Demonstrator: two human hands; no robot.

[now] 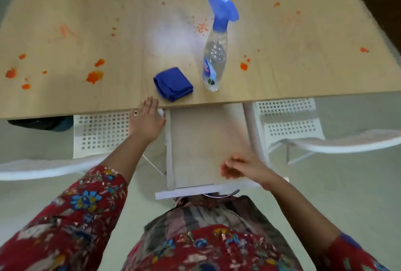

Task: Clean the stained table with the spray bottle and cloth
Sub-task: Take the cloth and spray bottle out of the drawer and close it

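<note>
The left hand point(147, 116), fingers straight and holding nothing, lies at the near edge of the wooden table point(303, 79). The folded blue cloth point(173, 84) sits just above-right of it, so this is the nearer hand. The spray bottle point(214, 53) stands right of the cloth, its long axis running up the frame with the trigger head topmost. The right hand point(243, 167), blurred, loosely curled and apparently empty, hangs well below the bottle. Neither of the 2 tools is touched.

Red floral sleeves point(71, 212) and a matching top.
</note>
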